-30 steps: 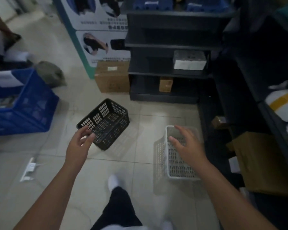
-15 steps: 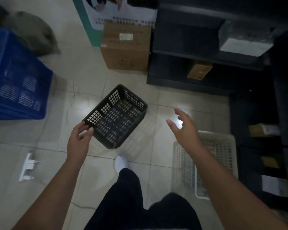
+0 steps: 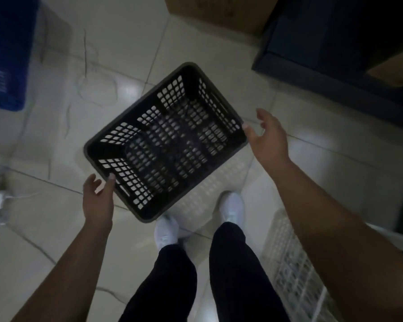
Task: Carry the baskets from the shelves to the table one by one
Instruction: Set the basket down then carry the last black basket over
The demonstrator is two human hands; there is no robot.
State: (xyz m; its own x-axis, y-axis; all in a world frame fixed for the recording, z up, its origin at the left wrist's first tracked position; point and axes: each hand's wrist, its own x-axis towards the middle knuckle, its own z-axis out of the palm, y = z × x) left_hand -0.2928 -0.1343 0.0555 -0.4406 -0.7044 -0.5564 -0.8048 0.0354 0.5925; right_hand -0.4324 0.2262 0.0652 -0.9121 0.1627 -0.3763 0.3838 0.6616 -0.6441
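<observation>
Left fingers: spread open, thumb tip touching the black basket's near rim, no grip closed.
Right fingers: splayed open at the far corner, touching or just beside it, hard to tell.
Black basket: empty, on the tiled floor, before white shoes.
White basket: floor, under the right arm.
</observation>
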